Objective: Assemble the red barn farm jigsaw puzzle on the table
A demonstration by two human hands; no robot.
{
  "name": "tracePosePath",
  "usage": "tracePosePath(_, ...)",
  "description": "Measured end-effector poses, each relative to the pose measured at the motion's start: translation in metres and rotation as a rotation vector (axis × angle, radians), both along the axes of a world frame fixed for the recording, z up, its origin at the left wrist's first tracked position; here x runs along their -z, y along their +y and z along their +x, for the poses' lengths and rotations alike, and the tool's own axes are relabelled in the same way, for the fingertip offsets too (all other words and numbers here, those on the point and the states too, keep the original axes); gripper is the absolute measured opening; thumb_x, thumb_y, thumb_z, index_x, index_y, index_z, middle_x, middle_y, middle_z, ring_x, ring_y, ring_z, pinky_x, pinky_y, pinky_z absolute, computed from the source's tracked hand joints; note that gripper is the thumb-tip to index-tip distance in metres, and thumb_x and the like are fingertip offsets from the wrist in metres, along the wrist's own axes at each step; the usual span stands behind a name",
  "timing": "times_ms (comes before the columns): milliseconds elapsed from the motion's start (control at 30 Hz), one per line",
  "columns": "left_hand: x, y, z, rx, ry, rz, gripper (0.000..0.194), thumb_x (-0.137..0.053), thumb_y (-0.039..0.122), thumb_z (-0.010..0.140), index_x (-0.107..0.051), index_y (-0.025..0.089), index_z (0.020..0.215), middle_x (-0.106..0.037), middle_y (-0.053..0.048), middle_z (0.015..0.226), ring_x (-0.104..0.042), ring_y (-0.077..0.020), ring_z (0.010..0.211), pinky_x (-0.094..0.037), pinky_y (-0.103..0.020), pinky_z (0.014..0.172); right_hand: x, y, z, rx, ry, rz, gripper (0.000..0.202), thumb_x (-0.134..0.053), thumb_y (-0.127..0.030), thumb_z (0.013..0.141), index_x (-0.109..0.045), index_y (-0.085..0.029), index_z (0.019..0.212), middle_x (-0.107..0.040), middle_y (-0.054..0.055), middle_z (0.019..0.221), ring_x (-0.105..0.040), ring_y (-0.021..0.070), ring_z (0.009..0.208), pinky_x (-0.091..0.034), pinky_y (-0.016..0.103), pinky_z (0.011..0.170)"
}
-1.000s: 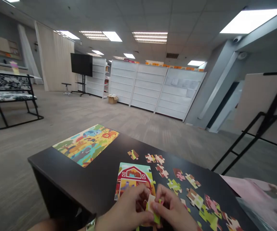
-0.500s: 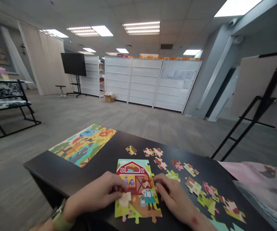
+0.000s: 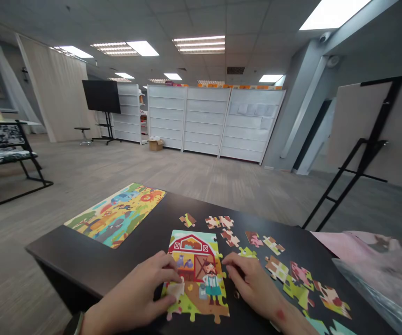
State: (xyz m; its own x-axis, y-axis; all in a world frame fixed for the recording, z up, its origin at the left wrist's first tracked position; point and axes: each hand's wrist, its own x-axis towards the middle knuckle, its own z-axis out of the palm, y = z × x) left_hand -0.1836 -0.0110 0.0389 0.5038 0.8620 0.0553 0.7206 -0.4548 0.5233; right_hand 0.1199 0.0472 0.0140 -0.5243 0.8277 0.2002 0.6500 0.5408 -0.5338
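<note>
A partly joined farm puzzle [image 3: 194, 270] lies flat on the dark table, showing a red barn and a farmer. My left hand [image 3: 145, 288] rests at its lower left edge, fingertips touching a pale part of the picture, thumb apart below them. Beside the right edge of the puzzle is my right hand [image 3: 253, 284], its fingers bent loosely and apart, with nothing visible in them. Loose puzzle pieces lie beyond and to the right, among them a brown and white piece [image 3: 229, 237], a green piece [image 3: 248, 252] and a pink pig piece [image 3: 301, 274].
A colourful animal picture sheet [image 3: 117, 214] lies at the table's [image 3: 57, 249] far left. Clear plastic and pink wrapping [image 3: 378, 260] sit at the right edge. A black easel [image 3: 368, 153] stands on the right; white shelves [image 3: 204, 121] line the back.
My left thumb has moved down away from the fingers, so that hand is more spread. My right hand stays by the puzzle's right edge. The view has shifted slightly.
</note>
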Motion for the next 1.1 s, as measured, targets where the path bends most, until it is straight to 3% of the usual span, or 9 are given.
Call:
tracePosePath(133,0.001,-0.011,0.003,-0.06,0.062,-0.041,0.031,-0.08,0.037,0.077,-0.072,0.032,0.107,-0.06,-0.003,0.126,-0.052,-0.0298,0.117,-0.042,-0.039,0.102,0.001,-0.001,0.001,-0.002,0.003,-0.006,0.023,-0.042,-0.03,0.101,-0.064,-0.025,0.095,-0.07,0.0,0.082,-0.065,0.0189,0.075,-0.042,0.029,0.071)
tracePosePath(400,0.011,-0.01,-0.003,-0.104,0.059,-0.065,0.027,-0.077,0.037,0.079,-0.073,0.03,0.105,-0.06,-0.005,0.13,-0.051,-0.0311,0.12,-0.042,-0.041,0.103,0.002,0.0,0.0,-0.003,0.009,-0.016,0.023,-0.042,-0.031,0.101,-0.064,-0.026,0.095,-0.071,0.0,0.082,-0.066,0.0191,0.075,-0.043,0.029,0.071)
tracePosePath(600,0.001,-0.005,-0.008,-0.103,0.05,-0.113,0.039,-0.082,0.027,0.066,-0.074,0.03,0.104,-0.055,-0.006,0.136,-0.047,-0.035,0.127,-0.035,-0.048,0.111,0.001,0.0,0.001,0.002,0.021,-0.016,0.023,-0.044,-0.031,0.101,-0.065,-0.027,0.094,-0.071,0.0,0.083,-0.066,0.0198,0.076,-0.041,0.03,0.071)
tracePosePath(667,-0.002,0.0,-0.011,-0.072,0.042,-0.127,0.037,-0.081,0.025,0.065,-0.075,0.031,0.101,-0.057,-0.005,0.132,-0.049,-0.0337,0.124,-0.035,-0.048,0.11,0.002,0.002,0.001,0.005,0.105,-0.023,0.021,-0.047,-0.031,0.099,-0.067,-0.026,0.093,-0.072,0.001,0.083,-0.066,0.0206,0.076,-0.042,0.031,0.072)
tracePosePath(800,-0.003,0.011,-0.014,-0.018,0.023,-0.096,0.026,-0.063,0.014,0.078,-0.077,0.032,0.092,-0.061,-0.002,0.119,-0.054,-0.0257,0.117,-0.034,-0.044,0.11,-0.003,0.005,-0.003,0.04,0.337,-0.064,0.018,-0.056,-0.035,0.093,-0.07,-0.024,0.088,-0.069,0.0,0.074,-0.064,0.0192,0.067,-0.044,0.03,0.066)
tracePosePath(900,-0.002,0.013,-0.01,0.0,0.027,-0.081,0.024,-0.06,0.015,0.08,-0.075,0.029,0.092,-0.062,-0.002,0.117,-0.054,-0.0253,0.116,-0.036,-0.043,0.109,-0.021,0.0,0.008,0.151,0.491,-0.055,0.025,-0.05,-0.042,0.096,-0.065,-0.022,0.095,-0.065,0.0,0.072,-0.062,0.0165,0.056,-0.046,0.028,0.056)
tracePosePath(1000,0.001,0.013,-0.008,-0.011,0.052,-0.101,0.03,-0.065,0.016,0.071,-0.072,0.027,0.098,-0.062,-0.003,0.125,-0.052,-0.0288,0.121,-0.039,-0.044,0.108,-0.031,-0.029,0.044,0.341,0.705,0.065,0.03,-0.046,-0.046,0.099,-0.06,-0.021,0.104,-0.065,0.002,0.081,-0.063,0.0167,0.065,-0.051,0.029,0.062)
tracePosePath(1100,0.017,0.023,-0.016,-0.003,0.089,-0.136,0.049,-0.066,0.019,0.066,-0.071,0.03,0.114,-0.058,-0.004,0.139,-0.049,-0.0311,0.13,-0.037,-0.045,0.113,-0.011,-0.083,0.095,0.654,0.995,0.286,0.029,-0.061,-0.047,0.092,-0.062,-0.02,0.101,-0.066,0.003,0.082,-0.063,0.0181,0.072,-0.053,0.029,0.066)
